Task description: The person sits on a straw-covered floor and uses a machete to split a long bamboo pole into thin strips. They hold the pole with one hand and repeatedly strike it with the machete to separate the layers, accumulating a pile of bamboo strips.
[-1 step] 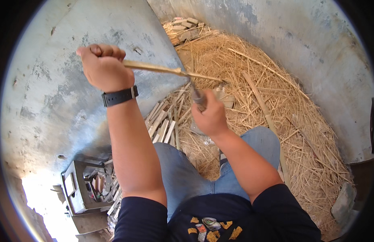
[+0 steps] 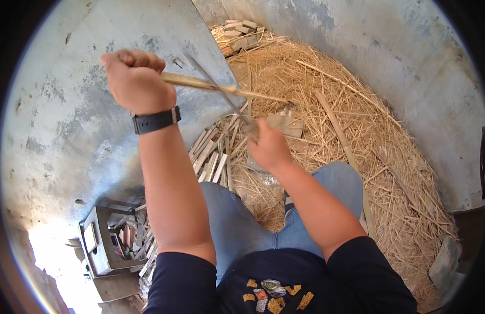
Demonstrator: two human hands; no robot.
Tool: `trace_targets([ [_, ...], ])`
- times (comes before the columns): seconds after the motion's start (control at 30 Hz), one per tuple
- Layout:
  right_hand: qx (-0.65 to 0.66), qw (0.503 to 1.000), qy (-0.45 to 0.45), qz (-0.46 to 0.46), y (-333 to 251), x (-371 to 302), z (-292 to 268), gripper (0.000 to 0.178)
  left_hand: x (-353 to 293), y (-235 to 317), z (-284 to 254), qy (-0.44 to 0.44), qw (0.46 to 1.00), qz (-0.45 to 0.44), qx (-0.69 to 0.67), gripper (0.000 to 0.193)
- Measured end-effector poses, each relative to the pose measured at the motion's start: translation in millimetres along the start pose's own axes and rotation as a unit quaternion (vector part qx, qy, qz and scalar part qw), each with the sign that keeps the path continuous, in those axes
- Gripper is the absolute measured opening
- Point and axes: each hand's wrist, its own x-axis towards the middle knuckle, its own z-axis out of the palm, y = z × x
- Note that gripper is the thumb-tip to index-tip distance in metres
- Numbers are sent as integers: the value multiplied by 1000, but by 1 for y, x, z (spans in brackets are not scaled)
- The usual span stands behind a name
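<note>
Raised at the upper left, my left hand [image 2: 139, 81], with a dark band on its wrist, is closed round one end of a split bamboo stick [image 2: 186, 80]. The stick slants down to the right, its thinner far part paler and roughened. In my right hand [image 2: 269, 147], lower and right of the stick, is the handle of a long narrow knife [image 2: 235, 109]. Its blade points up and left and crosses the middle of the stick. The blade is slightly blurred, so whether it touches the stick I cannot tell.
Straw-like shavings [image 2: 326, 120] cover the floor, with a long bamboo piece [image 2: 334, 125] among them. A pile of cut strips [image 2: 208, 157] lies beside my knee. An open wooden frame [image 2: 104, 240] stands lower left. Weathered walls [image 2: 389, 57] rise at both sides; bricks [image 2: 241, 34] lie far back.
The knife has swung so its blade now points up-left across the stick. My right hand has turned with it. My left hand and the stick have barely moved.
</note>
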Motion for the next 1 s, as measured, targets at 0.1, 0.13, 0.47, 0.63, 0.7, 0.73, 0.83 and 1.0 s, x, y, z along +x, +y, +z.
trace_targets([
  [0.1,-31,999,-7,40,23,11,16,40,10,-3,-9,43,999,-16,5,39],
  [0.13,-40,998,-11,44,21,7,17,42,8,-2,-13,25,1000,-14,5,39],
  [0.47,168,984,63,-5,-49,-2,-59,32,10,0,-6,-106,994,-10,-33,36],
  [0.63,29,999,24,22,-26,9,-37,35,-16,6,22,-89,996,14,-27,36],
  [0.7,-49,995,-53,70,14,13,-15,44,-12,-1,8,-37,999,-4,-27,36],
  [0.73,-36,997,-32,56,14,15,-8,45,-9,-1,0,-12,1000,-4,-24,36],
  [0.83,2,999,3,32,18,17,5,47,-6,0,-10,-14,999,33,18,36],
  [1.0,21,992,-76,102,0,12,-11,54,-19,5,-7,69,995,30,70,37],
])
